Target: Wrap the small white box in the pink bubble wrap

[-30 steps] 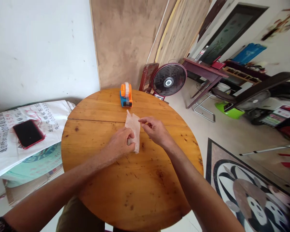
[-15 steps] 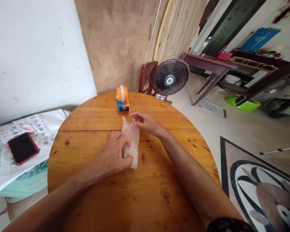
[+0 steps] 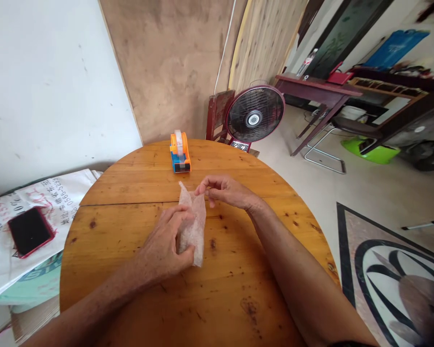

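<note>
A translucent, whitish piece of bubble wrap (image 3: 198,226), folded into a narrow strip or pouch, lies on the round wooden table (image 3: 246,289). My left hand (image 3: 168,236) holds its left side, fingers on top and thumb near the lower end. At the upper right corner of the wrap is my right hand (image 3: 222,190), its fingers curled and the fingertips at the top edge, where they seem to pinch it. Whether anything is inside the wrap I cannot tell. Beyond the hands stands an orange and blue tape dispenser (image 3: 181,154) with a roll of clear tape.
To the left, a phone (image 3: 31,231) with a red edge lies on a white printed sack (image 3: 67,188). A fan (image 3: 255,115) and a wooden chair (image 3: 219,113) stand behind the table. Farther right are a dark red table (image 3: 318,86) and a metal-framed stool (image 3: 325,159).
My right hand has shifted slightly down along the top edge of the bubble wrap, its fingers more curled. My left hand keeps its hold. The view has moved a little.
</note>
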Tool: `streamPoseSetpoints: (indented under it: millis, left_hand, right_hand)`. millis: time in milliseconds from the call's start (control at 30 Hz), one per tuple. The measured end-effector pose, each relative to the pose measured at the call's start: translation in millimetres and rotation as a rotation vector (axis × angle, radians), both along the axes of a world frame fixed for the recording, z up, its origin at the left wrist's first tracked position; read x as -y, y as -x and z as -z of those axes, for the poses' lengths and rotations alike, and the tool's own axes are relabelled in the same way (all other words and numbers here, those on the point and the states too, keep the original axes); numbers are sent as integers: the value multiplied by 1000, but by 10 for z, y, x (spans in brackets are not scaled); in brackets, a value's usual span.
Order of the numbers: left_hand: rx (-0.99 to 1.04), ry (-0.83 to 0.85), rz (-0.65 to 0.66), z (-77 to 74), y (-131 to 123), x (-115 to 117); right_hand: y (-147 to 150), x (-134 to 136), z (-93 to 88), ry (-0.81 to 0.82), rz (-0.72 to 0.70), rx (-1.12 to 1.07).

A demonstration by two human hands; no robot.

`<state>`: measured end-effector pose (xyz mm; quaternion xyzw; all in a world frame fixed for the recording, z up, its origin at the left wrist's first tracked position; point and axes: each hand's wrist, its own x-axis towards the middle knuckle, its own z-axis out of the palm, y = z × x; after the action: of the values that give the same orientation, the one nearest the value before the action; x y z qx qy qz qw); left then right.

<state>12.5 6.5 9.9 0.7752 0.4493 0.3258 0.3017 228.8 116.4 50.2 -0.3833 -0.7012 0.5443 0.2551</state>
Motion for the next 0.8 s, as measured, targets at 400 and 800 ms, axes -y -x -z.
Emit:
streamPoseSetpoints:
  millis: [400, 800]
  left_hand:
    - [-36, 141, 15, -21, -2, -33]
    - [-60, 199, 35, 33, -2, -69]
  right_hand:
    - [206, -30, 172, 67, 140, -1]
    - [213, -98, 303, -56, 163, 45]
